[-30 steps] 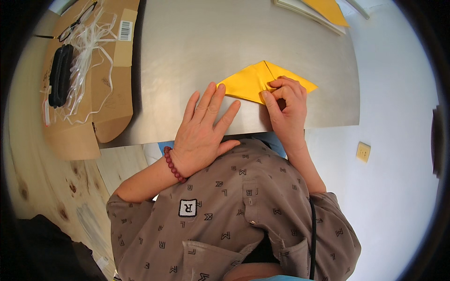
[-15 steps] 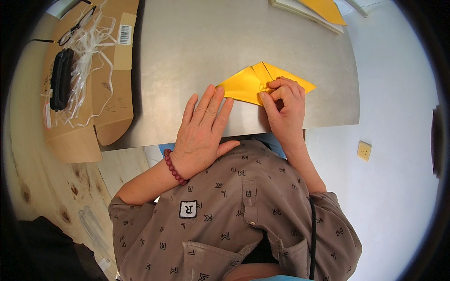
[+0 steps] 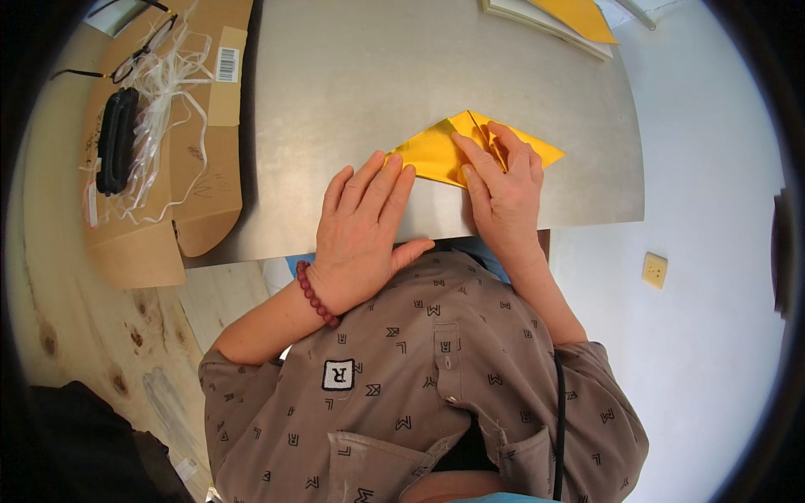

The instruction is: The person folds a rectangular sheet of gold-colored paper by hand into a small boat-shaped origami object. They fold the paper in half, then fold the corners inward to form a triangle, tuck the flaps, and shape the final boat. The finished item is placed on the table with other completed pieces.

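Nearby, cardboard box (image 3: 201, 193) lies left of yellow paper (image 3: 436, 155) under both hands.

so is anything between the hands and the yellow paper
Nothing visible. The right hand lies directly on the folded yellow paper, and the left hand rests flat with its fingertips at the paper's near edge, on the metal table.

Grey-brown shirt (image 3: 436, 377), small dark angular pattern, button placket, chest pockets, square white-edged patch. Dark red bead bracelet (image 3: 314, 295) on left wrist. Black cable (image 3: 559, 419) down right side.
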Demonstrator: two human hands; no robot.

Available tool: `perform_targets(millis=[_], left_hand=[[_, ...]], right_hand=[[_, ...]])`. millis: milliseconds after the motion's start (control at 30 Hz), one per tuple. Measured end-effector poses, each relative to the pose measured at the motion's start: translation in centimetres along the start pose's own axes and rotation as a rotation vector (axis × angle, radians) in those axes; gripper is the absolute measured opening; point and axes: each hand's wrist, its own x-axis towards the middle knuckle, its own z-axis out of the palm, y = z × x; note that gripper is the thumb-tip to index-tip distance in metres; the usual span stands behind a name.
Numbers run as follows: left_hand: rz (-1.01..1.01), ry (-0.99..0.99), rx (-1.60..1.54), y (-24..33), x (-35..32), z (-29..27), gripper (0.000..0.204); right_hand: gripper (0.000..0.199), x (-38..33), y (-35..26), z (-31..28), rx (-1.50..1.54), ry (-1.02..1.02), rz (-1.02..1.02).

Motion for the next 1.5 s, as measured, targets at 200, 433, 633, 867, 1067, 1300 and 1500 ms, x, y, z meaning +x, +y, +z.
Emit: perform_targets(millis=[200, 433, 633, 867, 1067, 1300, 1500], left_hand=[[0.012, 0.013, 0.051, -0.2, 0.7, -0.6, 0.08], [0.025, 0.04, 0.042, -0.6, 1.4, -0.9, 0.076], [0.022, -0.005, 0.071, -0.8, 2.3, -0.8, 0.073], [0.045, 0.044, 0.078, -0.7, 1.7, -0.6, 0.072], [0.077, 0.084, 0.099, -0.7, 1.7, -0.3, 0.064], [0.097, 0.09, 0.112, -1.0, 1.6, -0.4, 0.06], [0.095, 0.11, 0.131, -0.9, 1.6, -0.2, 0.057]], right_hand=[[0.035, -0.1, 0.1, 0.1, -0.04, -0.006, -0.02], [0.036, 0.0, 0.1, 0.0, -0.016, -0.016, -0.005], [0.035, 0.0, 0.1, -0.1, -0.016, -0.015, -0.01], [0.038, -0.1, 0.7, -0.3, -0.013, -0.048, -0.044], [0.043, -0.3, 0.9, -0.6, -0.034, -0.089, -0.067], [0.048, -0.4, 2.1, -1.6, 0.015, -0.177, -0.089], [0.054, -0.4, 3.8, -3.1, 0.158, -0.263, -0.079]])
